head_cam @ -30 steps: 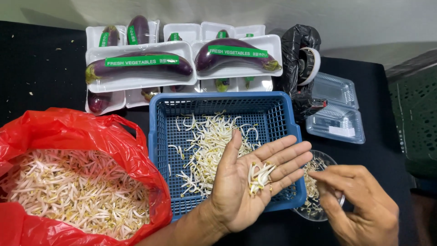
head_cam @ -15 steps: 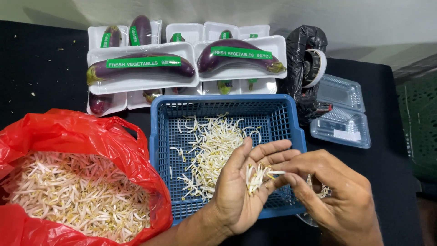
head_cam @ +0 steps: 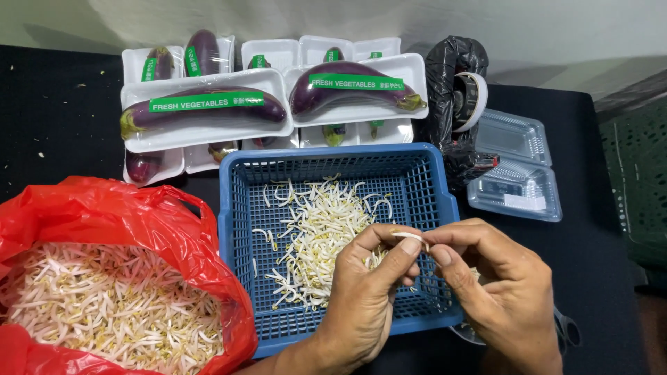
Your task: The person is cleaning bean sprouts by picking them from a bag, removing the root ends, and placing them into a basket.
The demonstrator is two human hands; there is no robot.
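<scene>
While both hands meet over the front right corner of the blue basket (head_cam: 243, 229), a single pale bean sprout (head_cam: 408, 237) is pinched between them. The left hand (head_cam: 368, 298) is curled narrow, thumb and forefinger closed on one end of the sprout, and more sprouts show tucked in its palm. The right hand (head_cam: 497, 285) is likewise closed to a fine pinch on the other end of the same sprout, its remaining fingers folded loosely.

The basket is rigid plastic with a square lattice floor and walls and rounded corners; a loose heap of sprouts (head_cam: 319, 229) lies across its middle, thin white stems tangled with small yellowish heads. Just left of it, touching its side, a glossy crinkled red plastic bag (head_cam: 139, 215) gapes open, holding a much larger pile of sprouts (head_cam: 104, 305).

Behind the basket stand white foam trays (head_cam: 208, 139) stacked in two layers, each carrying a smooth dark purple eggplant (head_cam: 208, 111) under clear film with a green label strip. To the right of the trays sits a crumpled black plastic bag (head_cam: 451, 76) with a roll of tape (head_cam: 476, 101) against it. Further right lie clear hinged plastic clamshell boxes (head_cam: 517, 180), ribbed and empty-looking. Everything rests on a matte black counter (head_cam: 55, 104) flecked with small bits of sprout.
</scene>
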